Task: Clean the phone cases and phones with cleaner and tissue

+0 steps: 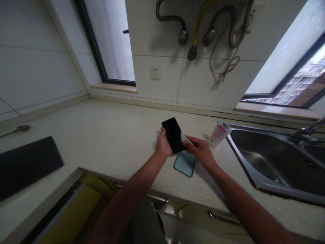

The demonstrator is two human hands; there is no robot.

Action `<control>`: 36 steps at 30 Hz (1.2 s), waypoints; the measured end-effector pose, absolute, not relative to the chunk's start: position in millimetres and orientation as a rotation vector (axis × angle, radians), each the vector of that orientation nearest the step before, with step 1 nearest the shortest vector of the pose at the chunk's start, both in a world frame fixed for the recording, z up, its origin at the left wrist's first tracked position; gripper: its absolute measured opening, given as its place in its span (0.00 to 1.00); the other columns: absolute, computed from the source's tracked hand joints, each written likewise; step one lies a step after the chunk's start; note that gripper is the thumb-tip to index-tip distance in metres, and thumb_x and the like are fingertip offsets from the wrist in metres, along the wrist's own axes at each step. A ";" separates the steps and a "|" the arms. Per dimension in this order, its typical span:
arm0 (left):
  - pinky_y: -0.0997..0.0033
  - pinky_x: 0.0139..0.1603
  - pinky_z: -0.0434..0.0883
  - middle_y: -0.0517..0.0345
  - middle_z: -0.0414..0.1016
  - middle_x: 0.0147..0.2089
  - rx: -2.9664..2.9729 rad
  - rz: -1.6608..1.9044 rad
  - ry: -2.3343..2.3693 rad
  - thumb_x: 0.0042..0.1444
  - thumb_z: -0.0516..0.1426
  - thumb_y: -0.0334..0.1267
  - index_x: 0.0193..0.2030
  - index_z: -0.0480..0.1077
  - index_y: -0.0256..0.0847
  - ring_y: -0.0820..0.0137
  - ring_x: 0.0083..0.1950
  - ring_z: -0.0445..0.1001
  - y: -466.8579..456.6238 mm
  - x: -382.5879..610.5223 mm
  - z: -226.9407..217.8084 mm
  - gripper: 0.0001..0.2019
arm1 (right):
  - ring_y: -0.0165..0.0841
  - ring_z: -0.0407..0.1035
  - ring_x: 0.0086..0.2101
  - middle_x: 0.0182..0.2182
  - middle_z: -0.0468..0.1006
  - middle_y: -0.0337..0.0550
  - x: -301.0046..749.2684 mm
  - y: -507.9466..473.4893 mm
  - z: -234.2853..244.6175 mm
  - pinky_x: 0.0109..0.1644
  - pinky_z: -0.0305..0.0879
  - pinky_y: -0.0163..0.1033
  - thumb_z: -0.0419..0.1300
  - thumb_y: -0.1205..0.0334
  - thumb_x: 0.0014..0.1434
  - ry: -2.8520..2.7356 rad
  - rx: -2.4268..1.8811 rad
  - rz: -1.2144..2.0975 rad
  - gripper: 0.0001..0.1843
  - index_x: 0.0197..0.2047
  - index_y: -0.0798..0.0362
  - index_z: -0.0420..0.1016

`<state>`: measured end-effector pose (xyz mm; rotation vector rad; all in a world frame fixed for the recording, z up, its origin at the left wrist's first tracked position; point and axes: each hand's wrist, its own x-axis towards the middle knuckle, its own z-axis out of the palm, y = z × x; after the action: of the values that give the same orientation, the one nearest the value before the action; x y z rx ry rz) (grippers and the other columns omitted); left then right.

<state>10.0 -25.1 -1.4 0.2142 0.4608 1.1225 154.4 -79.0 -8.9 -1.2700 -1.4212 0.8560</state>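
Observation:
My left hand [164, 144] holds a black smartphone [173, 135] up by its lower edge, tilted, with the dark glass face showing. My right hand [200, 150] pinches a white cloth or tissue [185, 138] and presses it against the phone's right edge. Just below the phone, a flat light blue phone case [185, 164] lies on the speckled stone countertop [101, 135], partly hidden by the phone and my right hand.
A white pink-labelled bottle [219, 134] lies by the steel sink [264, 156], which has a faucet [304, 135] at right. A black board [25, 166] and a spoon [22, 128] lie at left. Hoses [203, 30] hang on the tiled wall above a socket [155, 72].

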 end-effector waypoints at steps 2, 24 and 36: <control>0.53 0.52 0.73 0.42 0.79 0.34 0.211 1.122 0.454 0.65 0.43 0.59 0.40 0.76 0.32 0.54 0.43 0.79 -24.0 9.1 -2.1 0.32 | 0.32 0.74 0.26 0.33 0.84 0.43 153.1 -80.3 -5.5 0.28 0.72 0.36 0.65 0.48 0.52 -1.402 -1.288 0.957 0.24 0.47 0.54 0.82; 0.61 0.50 0.74 0.51 0.77 0.37 0.389 1.188 0.493 0.57 0.63 0.46 0.45 0.71 0.37 0.62 0.44 0.78 -23.9 20.2 -6.2 0.16 | 0.30 0.67 0.20 0.21 0.77 0.40 153.3 -87.1 -6.9 0.26 0.63 0.34 0.58 0.48 0.60 -1.624 -1.385 0.164 0.19 0.38 0.54 0.83; 0.48 0.53 0.73 0.42 0.78 0.44 0.221 1.061 0.246 0.62 0.52 0.49 0.38 0.68 0.38 0.58 0.48 0.79 -35.5 9.6 3.3 0.14 | 0.38 0.72 0.56 0.55 0.78 0.48 138.9 -94.9 -6.1 0.59 0.72 0.47 0.58 0.64 0.65 -2.170 -0.694 -0.075 0.19 0.58 0.47 0.76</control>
<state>9.6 -35.5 3.3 0.2210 0.2459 1.0613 138.9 -94.9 -6.1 -0.6936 -2.1702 -0.0751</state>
